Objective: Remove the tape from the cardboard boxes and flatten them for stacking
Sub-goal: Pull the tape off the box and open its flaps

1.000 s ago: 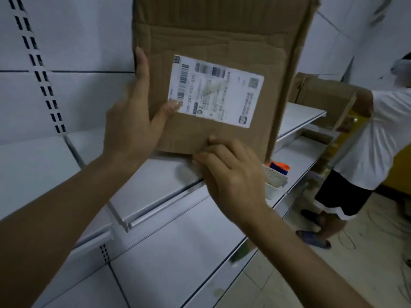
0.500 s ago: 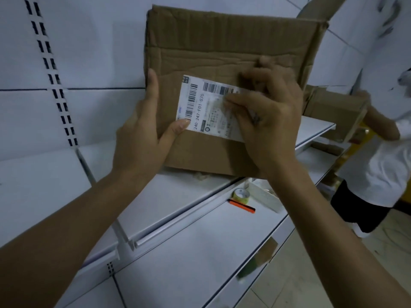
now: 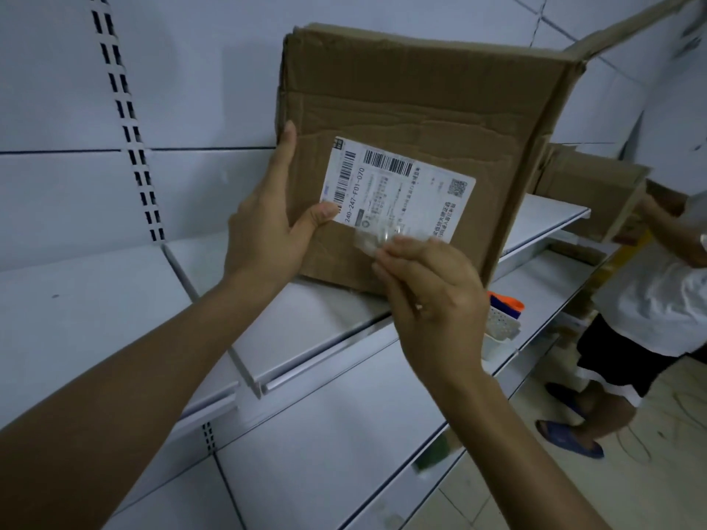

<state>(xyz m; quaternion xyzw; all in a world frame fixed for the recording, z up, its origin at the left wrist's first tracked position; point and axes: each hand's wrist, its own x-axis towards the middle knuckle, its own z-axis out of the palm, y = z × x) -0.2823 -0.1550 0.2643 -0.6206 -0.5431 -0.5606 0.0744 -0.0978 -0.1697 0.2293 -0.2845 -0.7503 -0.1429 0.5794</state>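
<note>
Nearest, the right hand (image 3: 432,300) had its fingers (image 3: 405,254) closed in a pinch on a crumpled strip of clear tape (image 3: 377,239), held just in front of the lower face of the box (image 3: 413,105). Beside it, the left hand (image 3: 267,227) gripped the box by its left edge, fingers running up the side and thumb pressed on a corner of the label (image 3: 398,193). The box stood upright on the shelf (image 3: 325,315), one top flap sticking up at the right.

By my reading, the tape step was partly done. One strip was in the fingers, though I could not tell whether it was fully free of the cardboard. Torn patches on the face suggested tape had already gone from there. The box looked unflattened, so folding it flat and stacking were left.

Behind the right hand, lower down, sat a white basket (image 3: 501,330). Farther off, another person (image 3: 650,292) held a second box (image 3: 589,185), not flat either.
</note>
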